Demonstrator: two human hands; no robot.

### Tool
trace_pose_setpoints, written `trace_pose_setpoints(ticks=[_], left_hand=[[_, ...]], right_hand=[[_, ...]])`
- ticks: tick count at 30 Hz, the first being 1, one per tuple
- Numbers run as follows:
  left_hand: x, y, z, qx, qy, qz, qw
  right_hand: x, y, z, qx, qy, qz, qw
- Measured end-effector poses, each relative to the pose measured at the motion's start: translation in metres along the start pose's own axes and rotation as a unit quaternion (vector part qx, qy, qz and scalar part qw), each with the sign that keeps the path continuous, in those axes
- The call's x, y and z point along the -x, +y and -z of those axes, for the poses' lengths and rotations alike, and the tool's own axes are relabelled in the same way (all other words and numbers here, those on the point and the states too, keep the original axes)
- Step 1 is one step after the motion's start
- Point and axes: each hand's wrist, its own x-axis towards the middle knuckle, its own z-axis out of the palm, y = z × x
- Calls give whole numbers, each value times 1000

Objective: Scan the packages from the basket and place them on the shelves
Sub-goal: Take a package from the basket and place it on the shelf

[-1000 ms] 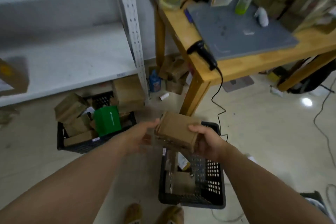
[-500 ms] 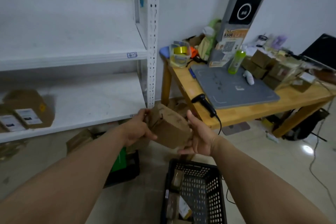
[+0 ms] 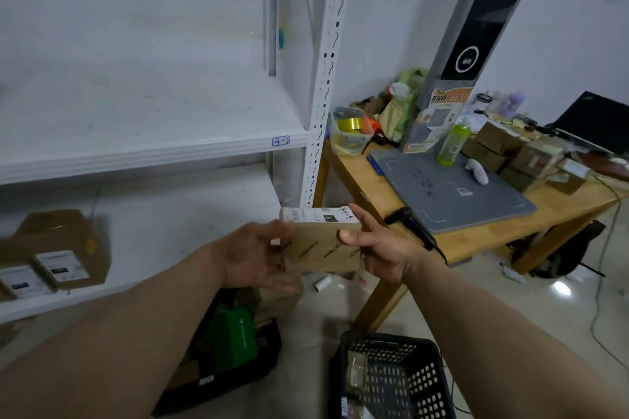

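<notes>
White metal shelving point(image 3: 153, 153) is standing leftward; left hand point(image 3: 252, 255) and right hand point(image 3: 381, 248) are gripping the brown cardboard package point(image 3: 323, 248), long axis crosswise; black handheld scanner point(image 3: 412, 224) is lying nearest the right hand.

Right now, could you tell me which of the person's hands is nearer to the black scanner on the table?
Right. The right hand holds the box at its right end, beside the scanner; the left hand grips its far end.
</notes>
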Motion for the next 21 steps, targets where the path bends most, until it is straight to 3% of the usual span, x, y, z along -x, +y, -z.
trace_pose_setpoints(ticks=[4,11,21], left_hand=[[4,2,28,27,69,-4,997],[16,17,67,-14,6,-82,997],[-3,42,78,-98,33,-91,990]], right_hand=[[-22,2,-30,14,-59,-3,998],[-45,-4,-73,1,49,-39,998],[-69,-26,-58,132,-39,-54,989]])
